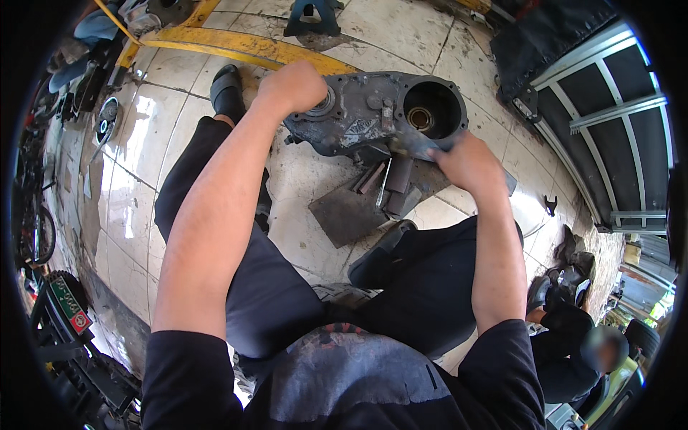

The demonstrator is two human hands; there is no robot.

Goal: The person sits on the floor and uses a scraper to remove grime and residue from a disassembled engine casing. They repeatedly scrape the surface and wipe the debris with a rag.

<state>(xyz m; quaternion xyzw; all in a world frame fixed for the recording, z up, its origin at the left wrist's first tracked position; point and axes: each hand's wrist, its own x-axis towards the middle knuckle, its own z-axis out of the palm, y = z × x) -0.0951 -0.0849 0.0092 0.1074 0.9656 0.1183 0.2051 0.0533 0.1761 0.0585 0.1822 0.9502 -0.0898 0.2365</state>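
A grey metal gearbox casing (358, 107) is propped off the tiled floor in front of me, with a large round opening at its right end and a bronze-coloured ring inside. My left hand (292, 87) is closed at the casing's left end, beside a round bearing seat; its fingertips are hidden. Against the casing's lower right edge is my right hand (471, 166), closed around a long grey flat bar-like tool (510, 183), which is blurred and partly covered by the hand. Below the casing lie a dark metal plate (347, 215), brownish blocks (399, 174) and a thin metal rod (385, 183).
A yellow steel frame (236, 44) crosses the floor behind the casing, near a blue stand (312, 18). Motorcycle parts (72, 337) line the left. At right are a dark framed panel (609, 107), a small black fork-shaped part (550, 206) and another person (573, 351).
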